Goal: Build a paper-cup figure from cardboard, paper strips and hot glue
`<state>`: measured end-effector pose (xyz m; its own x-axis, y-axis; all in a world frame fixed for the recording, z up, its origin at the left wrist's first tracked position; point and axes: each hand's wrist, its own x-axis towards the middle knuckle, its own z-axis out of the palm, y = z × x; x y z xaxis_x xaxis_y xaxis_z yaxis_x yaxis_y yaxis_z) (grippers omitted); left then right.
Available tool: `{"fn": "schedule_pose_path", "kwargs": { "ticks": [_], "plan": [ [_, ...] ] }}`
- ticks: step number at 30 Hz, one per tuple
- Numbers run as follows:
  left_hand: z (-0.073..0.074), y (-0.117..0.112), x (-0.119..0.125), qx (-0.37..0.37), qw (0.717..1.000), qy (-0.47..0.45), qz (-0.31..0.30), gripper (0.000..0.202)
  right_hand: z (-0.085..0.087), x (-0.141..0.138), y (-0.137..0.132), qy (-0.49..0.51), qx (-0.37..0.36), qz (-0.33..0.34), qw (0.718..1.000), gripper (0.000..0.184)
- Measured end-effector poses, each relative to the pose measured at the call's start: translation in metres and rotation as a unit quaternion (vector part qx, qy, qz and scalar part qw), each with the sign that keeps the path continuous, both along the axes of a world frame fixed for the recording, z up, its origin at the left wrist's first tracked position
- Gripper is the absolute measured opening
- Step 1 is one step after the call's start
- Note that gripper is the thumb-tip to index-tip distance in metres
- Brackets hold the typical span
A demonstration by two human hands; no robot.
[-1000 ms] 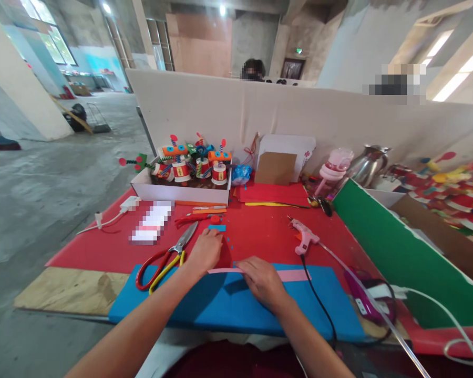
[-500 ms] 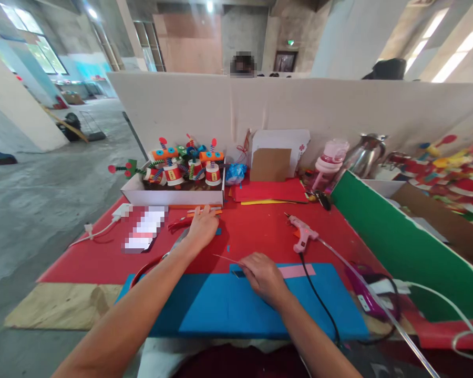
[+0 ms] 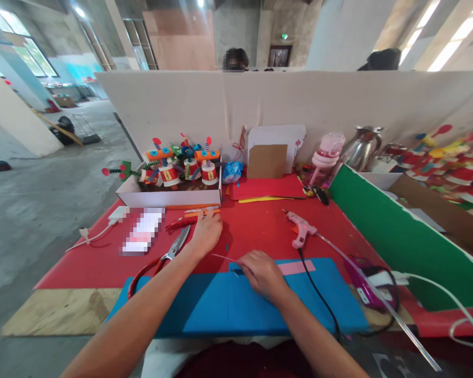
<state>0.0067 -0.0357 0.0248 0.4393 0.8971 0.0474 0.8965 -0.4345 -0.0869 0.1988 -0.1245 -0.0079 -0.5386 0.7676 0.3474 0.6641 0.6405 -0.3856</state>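
My right hand (image 3: 262, 271) rests on the far edge of a blue foam sheet (image 3: 236, 307), fingers pinched on a pink paper strip (image 3: 295, 268) whose thin left end lifts off the sheet. My left hand (image 3: 207, 233) lies palm down on the red table cover (image 3: 256, 231), fingers curled over something small that I cannot make out, just below orange strips (image 3: 199, 212). Red and yellow handled scissors (image 3: 161, 260) lie beside my left wrist.
A white box of paper-cup figures (image 3: 177, 181) stands at the back left. A pink glue gun (image 3: 301, 229) with its black cord lies to the right. A green board (image 3: 398, 241), a power strip (image 3: 368, 291), a pink bottle (image 3: 325, 157), a steel kettle (image 3: 358, 149) and a white partition (image 3: 299, 105) surround the area.
My left hand left the pink strip and reached forward to near the orange strips. The strip's left end has lifted off the blue sheet under my right hand.
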Motion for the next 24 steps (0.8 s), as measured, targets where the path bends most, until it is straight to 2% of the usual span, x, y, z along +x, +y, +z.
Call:
{"fn": "schedule_pose_path", "kwargs": {
  "ticks": [3,6,8,11,15,20,24],
  "plan": [
    [0.009,0.002,-0.005,-0.037,0.999,-0.031,0.001,0.039,0.000,0.001,0.000,0.011,-0.001,0.006,1.000,0.027],
    [0.019,0.006,-0.016,-0.006,0.999,-0.036,0.037,0.042,0.000,0.001,0.000,0.023,-0.005,0.011,1.000,0.025],
    [0.021,0.004,-0.020,0.012,0.999,-0.020,0.028,0.040,0.000,0.001,0.000,0.024,-0.005,0.010,1.000,0.024],
    [0.014,-0.006,-0.016,0.019,1.000,-0.001,-0.008,0.034,0.000,0.000,0.000,0.013,-0.004,0.002,1.000,0.022],
    [0.003,-0.014,-0.007,0.007,1.000,-0.011,-0.023,0.031,-0.001,0.000,0.001,0.003,0.006,-0.001,1.000,0.026],
    [0.000,0.003,0.003,0.016,0.998,-0.041,-0.035,0.035,-0.004,0.000,0.002,0.008,0.010,0.002,1.000,0.029],
    [-0.009,0.014,0.012,-0.006,0.998,-0.026,-0.062,0.041,-0.004,0.001,0.001,0.012,0.001,-0.001,1.000,0.028]
  ]
}}
